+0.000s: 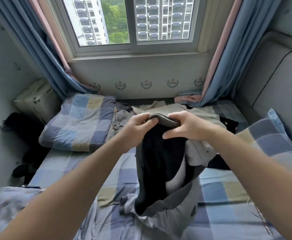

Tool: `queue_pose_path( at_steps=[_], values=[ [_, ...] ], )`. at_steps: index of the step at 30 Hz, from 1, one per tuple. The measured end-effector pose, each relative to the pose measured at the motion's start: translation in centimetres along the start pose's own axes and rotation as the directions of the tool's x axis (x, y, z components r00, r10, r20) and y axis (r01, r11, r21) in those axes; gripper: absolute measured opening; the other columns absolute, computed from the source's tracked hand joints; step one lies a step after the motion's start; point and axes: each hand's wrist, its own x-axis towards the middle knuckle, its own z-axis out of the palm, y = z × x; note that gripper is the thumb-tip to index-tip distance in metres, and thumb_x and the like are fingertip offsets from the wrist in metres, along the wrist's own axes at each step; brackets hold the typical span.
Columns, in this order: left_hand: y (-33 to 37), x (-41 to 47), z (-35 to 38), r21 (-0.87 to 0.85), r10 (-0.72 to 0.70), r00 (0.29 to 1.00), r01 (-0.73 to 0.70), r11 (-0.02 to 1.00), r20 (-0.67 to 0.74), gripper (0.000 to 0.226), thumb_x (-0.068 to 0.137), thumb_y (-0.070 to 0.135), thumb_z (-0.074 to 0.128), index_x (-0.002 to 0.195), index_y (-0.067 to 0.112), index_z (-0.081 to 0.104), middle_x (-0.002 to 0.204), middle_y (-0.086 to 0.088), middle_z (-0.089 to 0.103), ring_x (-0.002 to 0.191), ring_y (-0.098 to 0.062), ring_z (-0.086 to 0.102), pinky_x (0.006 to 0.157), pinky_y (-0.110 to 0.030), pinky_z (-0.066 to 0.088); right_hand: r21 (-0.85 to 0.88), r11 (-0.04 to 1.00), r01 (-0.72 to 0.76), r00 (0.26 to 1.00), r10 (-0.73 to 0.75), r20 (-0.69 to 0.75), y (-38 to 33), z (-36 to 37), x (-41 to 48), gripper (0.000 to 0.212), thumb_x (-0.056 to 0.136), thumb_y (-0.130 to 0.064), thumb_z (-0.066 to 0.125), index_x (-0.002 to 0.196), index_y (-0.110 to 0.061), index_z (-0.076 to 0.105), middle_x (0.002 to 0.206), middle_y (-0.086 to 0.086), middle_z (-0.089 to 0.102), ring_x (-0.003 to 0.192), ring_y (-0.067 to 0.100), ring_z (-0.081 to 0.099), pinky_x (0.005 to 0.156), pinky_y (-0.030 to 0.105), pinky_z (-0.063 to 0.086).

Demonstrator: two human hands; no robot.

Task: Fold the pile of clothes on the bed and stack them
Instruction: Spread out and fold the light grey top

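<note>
Forearms (69,184) reach out; left hand (138,124) and right hand (189,127) pinch the garment (159,156) at its band (161,118), close together, above the bed (63,167), before the pile (200,116). I should slide both grips apart, then lay it flat.

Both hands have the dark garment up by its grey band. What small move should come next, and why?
Probably slide the left hand and right hand apart along the grey band. They pinch it close together, so the dark garment hangs bunched over the bed, not yet spread enough to fold.
</note>
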Motion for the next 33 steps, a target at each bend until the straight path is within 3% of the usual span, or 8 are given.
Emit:
queue_pose_path(
  at_steps=[3, 6, 10, 15, 22, 26, 29, 33],
  values=[
    [0.7, 0.0, 1.3, -0.046, 0.028, 0.998, -0.031, 0.998, -0.051, 0.033, 0.103, 0.022, 0.055, 0.098, -0.01, 0.055, 0.083, -0.011, 0.055, 0.079, -0.023, 0.052, 0.074, -0.04, 0.042, -0.079, 0.985, -0.15, 0.985, 0.142, -0.098, 4.5, 2.0, -1.3, 0.01, 0.08, -0.011, 0.075, 0.077, -0.009, 0.066, 0.069, -0.004, 0.066, 0.067, 0.012, 0.062, 0.066, 0.039, 0.051],
    [0.7, 0.1, 1.8, -0.1, 0.045, 0.99, -0.058, 0.993, -0.133, 0.033, 0.103, 0.02, 0.055, 0.093, -0.011, 0.052, 0.081, -0.011, 0.05, 0.078, -0.023, 0.048, 0.072, -0.039, 0.04, -0.026, 0.976, -0.216, 0.938, 0.2, -0.282, 7.8, 4.0, -2.5, 0.016, 0.077, -0.005, 0.067, 0.068, -0.011, 0.055, 0.063, -0.005, 0.055, 0.06, 0.009, 0.052, 0.056, 0.022, 0.041],
    [0.6, 0.2, 0.7, -0.194, 0.014, 0.96, -0.071, 0.979, -0.278, 0.031, 0.1, 0.025, 0.057, 0.089, -0.003, 0.058, 0.083, -0.011, 0.052, 0.081, -0.023, 0.049, 0.075, -0.041, 0.041, 0.077, 0.939, -0.336, 0.879, 0.342, -0.331, 12.2, 6.5, -3.8, 0.012, 0.08, -0.012, 0.064, 0.071, -0.019, 0.063, 0.068, 0.002, 0.065, 0.068, 0.02, 0.058, 0.064, 0.033, 0.045],
    [-0.4, 0.7, -0.5, -0.266, -0.022, 0.949, -0.066, 0.962, -0.314, 0.027, 0.096, 0.029, 0.059, 0.09, 0.003, 0.061, 0.089, -0.012, 0.053, 0.086, -0.024, 0.049, 0.079, -0.042, 0.041, 0.276, 0.933, -0.231, 0.869, 0.325, -0.372, 13.8, 7.0, -4.9, 0.013, 0.095, -0.019, 0.064, 0.083, -0.013, 0.065, 0.069, 0.01, 0.06, 0.067, 0.015, 0.051, 0.069, 0.04, 0.043],
    [-4.7, 0.7, -0.4, 0.104, -0.183, 0.935, 0.223, 0.969, -0.303, 0.005, 0.097, 0.018, 0.064, 0.092, 0.019, 0.062, 0.096, -0.004, 0.069, 0.086, -0.017, 0.062, 0.076, -0.032, 0.049, 0.474, 0.881, -0.004, 0.882, 0.227, -0.413, 8.7, 4.7, -4.7, 0.015, 0.104, -0.009, 0.049, 0.092, -0.006, 0.058, 0.081, 0.016, 0.06, 0.075, 0.025, 0.053, 0.074, 0.039, 0.043],
    [-5.7, -0.1, 1.5, 0.376, -0.065, 0.997, 0.045, 0.925, 0.04, 0.071, 0.083, 0.027, 0.082, 0.141, 0.039, 0.044, 0.155, 0.005, 0.037, 0.143, -0.005, 0.031, 0.117, -0.026, 0.025, 0.442, 0.895, 0.069, 0.931, 0.102, -0.352, 5.9, 3.9, -4.1, 0.021, 0.1, -0.004, 0.056, 0.089, -0.016, 0.07, 0.083, 0.0, 0.069, 0.082, 0.011, 0.062, 0.081, 0.024, 0.048],
    [-5.8, -0.5, 4.0, 0.181, -0.109, 0.948, 0.056, 0.982, 0.3, 0.049, 0.082, 0.012, 0.079, 0.127, 0.026, 0.063, 0.127, -0.003, 0.063, 0.115, -0.007, 0.059, 0.105, -0.035, 0.045, 0.323, 0.944, 0.072, 0.963, 0.019, -0.269, 4.6, 3.8, -3.5, 0.024, 0.097, -0.004, 0.061, 0.088, -0.021, 0.074, 0.083, -0.005, 0.072, 0.084, 0.006, 0.063, 0.082, 0.021, 0.05],
    [-6.1, -0.5, 5.1, 0.12, -0.075, 0.975, 0.05, 0.992, 0.211, 0.029, 0.083, 0.023, 0.066, 0.101, -0.001, 0.065, 0.075, -0.011, 0.056, 0.069, -0.018, 0.048, 0.065, -0.041, 0.04, 0.314, 0.947, 0.07, 0.977, -0.001, -0.215, 5.0, 3.0, -3.6, 0.013, 0.088, -0.004, 0.073, 0.085, -0.017, 0.073, 0.076, -0.005, 0.068, 0.075, 0.007, 0.061, 0.073, 0.019, 0.048]
  ],
)
